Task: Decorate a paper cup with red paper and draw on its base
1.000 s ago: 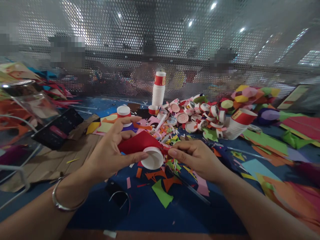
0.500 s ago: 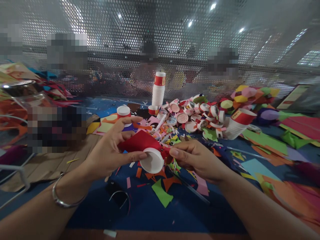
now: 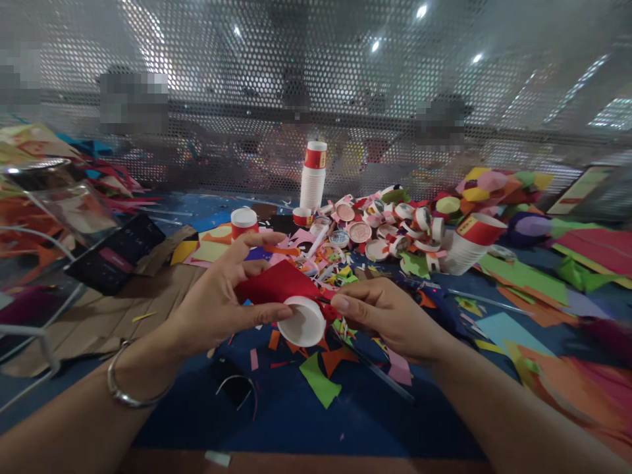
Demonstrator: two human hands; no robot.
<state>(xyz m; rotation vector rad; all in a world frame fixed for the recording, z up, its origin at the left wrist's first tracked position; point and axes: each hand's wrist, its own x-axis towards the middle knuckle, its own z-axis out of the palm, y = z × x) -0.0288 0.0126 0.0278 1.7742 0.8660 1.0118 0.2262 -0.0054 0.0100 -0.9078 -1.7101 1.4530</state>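
Note:
My left hand (image 3: 217, 299) grips a paper cup (image 3: 303, 320) wrapped in red paper (image 3: 274, 283), thumb pressed near its white base and fingers over the red sheet. My right hand (image 3: 385, 313) is closed in a pinch on the red paper's edge at the cup's right side. Both hands hover above the blue table (image 3: 316, 408), over scattered coloured paper scraps (image 3: 320, 382). A bangle (image 3: 126, 388) circles my left wrist.
A tall stack of paper cups (image 3: 314, 174) stands at the back. Several cut cup rims and bases (image 3: 385, 227) lie in a heap, beside a tipped cup stack (image 3: 469, 243). Coloured sheets (image 3: 543, 283) cover the right; a dark phone (image 3: 116, 253) and brown cardboard (image 3: 123, 309) lie left. Perforated metal screen (image 3: 345, 99) behind.
The cup has shifted slightly lower and my right hand has closed in against its side; my left fingers have curled a little over the red paper.

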